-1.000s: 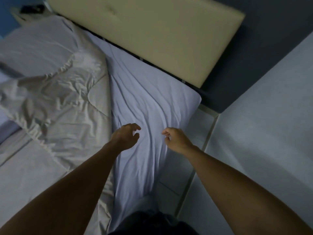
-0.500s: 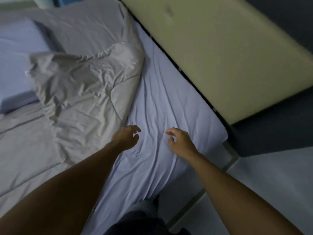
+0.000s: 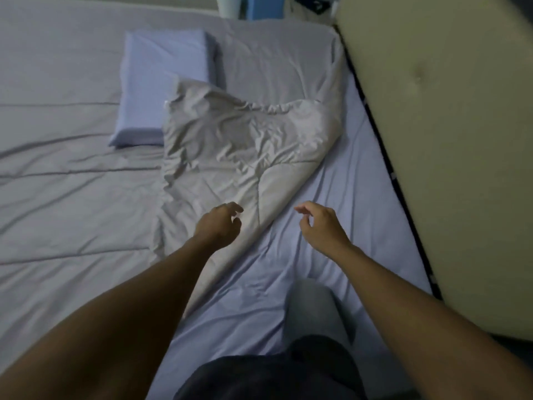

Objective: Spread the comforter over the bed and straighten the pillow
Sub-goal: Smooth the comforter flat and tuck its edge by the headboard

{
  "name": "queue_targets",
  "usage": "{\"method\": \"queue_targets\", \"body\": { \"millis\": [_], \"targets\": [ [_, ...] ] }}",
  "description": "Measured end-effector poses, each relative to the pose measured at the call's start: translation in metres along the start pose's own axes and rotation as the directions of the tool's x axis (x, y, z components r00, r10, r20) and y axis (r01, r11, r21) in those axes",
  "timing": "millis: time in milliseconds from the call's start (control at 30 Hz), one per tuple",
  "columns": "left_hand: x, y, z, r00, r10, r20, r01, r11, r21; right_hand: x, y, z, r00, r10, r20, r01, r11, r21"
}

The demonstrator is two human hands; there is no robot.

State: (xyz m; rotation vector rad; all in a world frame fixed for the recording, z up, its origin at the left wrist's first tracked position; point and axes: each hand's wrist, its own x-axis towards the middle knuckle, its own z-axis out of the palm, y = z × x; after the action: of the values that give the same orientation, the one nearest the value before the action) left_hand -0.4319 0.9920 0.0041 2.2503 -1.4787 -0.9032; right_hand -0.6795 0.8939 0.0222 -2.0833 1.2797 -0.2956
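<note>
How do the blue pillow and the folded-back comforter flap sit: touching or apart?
Touching. The head view shows the crumpled edge of the comforter flap lying over one corner of the pillow, hiding it, with no gap.

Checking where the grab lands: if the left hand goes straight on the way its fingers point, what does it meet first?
Probably the folded-back comforter, lying right ahead of the left hand; how high the hand is above it is unclear.
</note>
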Motion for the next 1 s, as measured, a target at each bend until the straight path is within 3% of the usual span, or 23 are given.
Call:
{"method": "queue_targets", "body": {
  "millis": [233,400,600,700,800,933,1000],
  "targets": [
    [0.028,-0.032,-0.025,0.958,-0.269,-0.101,0.246,0.949,-0.198,0.114,-0.032,0.034,0.947,-0.219,0.234,0.228,0.974,-0.012],
    [0.080,-0.070,-0.018,0.892,-0.436,-0.119,0.386,0.871,-0.303,0.225,-0.041,0.092,0.915,-0.253,0.315,0.277,0.960,-0.032],
    [0.150,-0.134,0.003,0.815,-0.565,-0.125,0.497,0.794,-0.349,0.339,-0.070,0.192,0.908,-0.284,0.308,0.286,0.957,0.041],
    [0.187,-0.166,0.011,0.755,-0.638,-0.152,0.553,0.744,-0.376,0.390,-0.084,0.231,0.901,-0.369,0.228,0.366,0.929,0.056],
    [0.212,-0.192,0.021,0.662,-0.730,-0.172,0.621,0.662,-0.420,0.438,-0.093,0.256,0.890,-0.437,0.129,0.447,0.892,-0.062],
    [0.218,-0.215,0.037,0.534,-0.828,-0.168,0.726,0.552,-0.411,0.481,-0.091,0.274,0.884,-0.452,0.118,0.466,0.837,-0.287],
    [0.214,-0.220,0.045,0.537,-0.826,-0.169,0.752,0.560,-0.347,0.487,-0.087,0.275,0.879,-0.469,0.087,0.466,0.805,-0.367]
  ]
}}
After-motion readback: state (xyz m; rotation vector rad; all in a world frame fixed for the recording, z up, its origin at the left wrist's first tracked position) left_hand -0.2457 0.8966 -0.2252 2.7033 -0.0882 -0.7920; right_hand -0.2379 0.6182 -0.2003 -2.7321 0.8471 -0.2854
